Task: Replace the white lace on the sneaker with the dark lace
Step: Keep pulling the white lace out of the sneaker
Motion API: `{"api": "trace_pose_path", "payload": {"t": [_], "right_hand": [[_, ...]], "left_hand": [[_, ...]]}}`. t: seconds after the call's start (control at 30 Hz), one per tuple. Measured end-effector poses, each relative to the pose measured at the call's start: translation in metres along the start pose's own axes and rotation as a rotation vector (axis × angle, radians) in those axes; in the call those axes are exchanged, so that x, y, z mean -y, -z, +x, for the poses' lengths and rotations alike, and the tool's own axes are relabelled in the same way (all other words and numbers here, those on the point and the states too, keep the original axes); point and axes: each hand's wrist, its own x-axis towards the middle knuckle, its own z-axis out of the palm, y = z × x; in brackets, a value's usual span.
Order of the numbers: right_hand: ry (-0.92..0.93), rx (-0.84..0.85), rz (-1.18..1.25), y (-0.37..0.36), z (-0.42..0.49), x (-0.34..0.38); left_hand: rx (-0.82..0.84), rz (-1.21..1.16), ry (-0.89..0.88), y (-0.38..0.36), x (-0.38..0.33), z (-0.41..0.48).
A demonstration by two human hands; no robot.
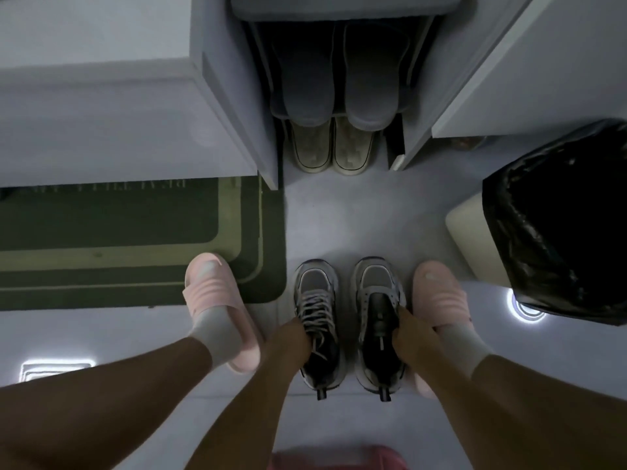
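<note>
Two grey and black sneakers stand side by side on the floor between my feet. The left sneaker [317,290] carries a white lace [316,313] threaded through its eyelets. The right sneaker [378,286] shows a bare dark tongue with no lace visible. My left hand [288,337] grips the left sneaker at its left side near the collar. My right hand [409,329] holds the right sneaker at its right side, fingers curled over the collar edge. No dark lace is in view.
My feet wear pink slippers [212,286] and grey socks either side of the sneakers. A green doormat [118,239] lies to the left. A shoe cabinet [234,96] with slippers [330,147] stands ahead. A bin with a black bag [556,225] is at the right.
</note>
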Motion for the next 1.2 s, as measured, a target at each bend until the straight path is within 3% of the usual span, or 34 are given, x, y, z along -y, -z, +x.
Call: {"api": "trace_pose_path", "payload": {"t": [0.37,0.43,0.57,0.7,0.77,0.83,0.93,1.2], "right_hand": [[0.212,0.09,-0.196,-0.006,-0.017,0.021],[0.236,0.057,-0.162,0.011,-0.032,0.029],[0.348,-0.027,-0.073,0.06,-0.092,0.065],[0.491,-0.055,0.126,0.1,-0.183,0.085],[0.6,-0.167,0.033,0.107,-0.227,0.081],[0.674,-0.384,-0.041,0.109,-0.261,0.077],[0.751,-0.629,0.068,0.114,-0.293,0.073],[0.835,-0.761,0.131,0.095,-0.329,0.061]], "left_hand": [[-0.126,-0.034,0.051,0.034,0.033,-0.055],[-0.159,0.012,0.036,0.052,0.026,-0.077],[-0.189,0.11,-0.195,0.091,0.007,-0.131],[-0.383,0.094,-0.225,0.124,-0.011,-0.194],[-0.496,0.124,-0.294,0.138,-0.019,-0.227],[-0.588,0.12,-0.363,0.149,-0.027,-0.261],[-0.666,0.097,-0.429,0.16,-0.034,-0.305],[-0.818,0.103,-0.418,0.14,-0.02,-0.33]]}}
